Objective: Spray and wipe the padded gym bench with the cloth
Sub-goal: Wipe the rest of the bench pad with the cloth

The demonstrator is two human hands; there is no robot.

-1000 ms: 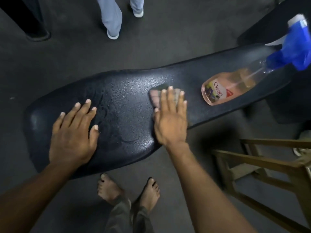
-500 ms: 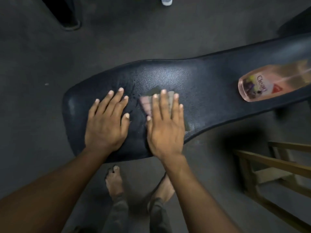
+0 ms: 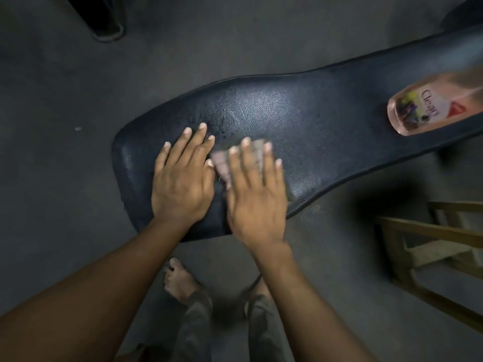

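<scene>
The right hand (image 3: pixel 257 197) presses one cloth (image 3: pixel 222 165) flat, fingers straight; the left hand (image 3: pixel 183 176) rests flat beside it. Both lie mid-frame on the black padded surface (image 3: pixel 313 121) above a grey floor (image 3: pixel 52 126). One spray bottle (image 3: pixel 428 108) lies at right.

A gym floor, dimly lit

Under both hands lies a black padded gym bench (image 3: pixel 300 121) with grained vinyl upholstery, widening at the end nearest the hands. Around and below it spreads a dark grey floor (image 3: pixel 65 178) that looks rubbery. Beyond the left hand, a black equipment foot (image 3: pixel 107 30) rests on that floor. To the right of the right hand stands a wooden frame (image 3: pixel 431 231).
</scene>
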